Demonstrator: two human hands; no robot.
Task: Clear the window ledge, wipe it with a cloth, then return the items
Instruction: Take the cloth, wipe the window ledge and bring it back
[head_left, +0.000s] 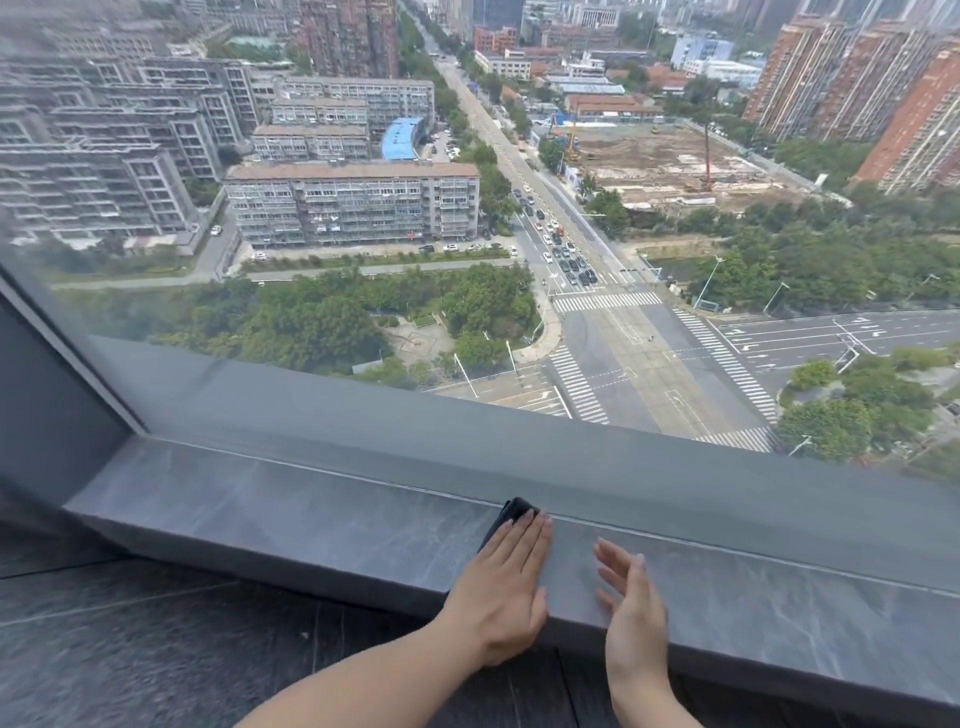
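Note:
The grey stone window ledge (311, 514) runs from the left corner to the lower right, with nothing standing on it. A dark cloth (511, 512) lies on the ledge against the window frame. My left hand (504, 587) presses flat on top of it, fingers together, hiding most of the cloth. My right hand (631, 618) hovers just to the right, edge-on over the ledge with fingers spread, holding nothing.
A dark grey window frame (519, 447) rises behind the ledge, with glass above it looking down on a city. A dark wall panel (47, 405) closes the left corner. Dark stone flooring (156, 649) lies below the ledge.

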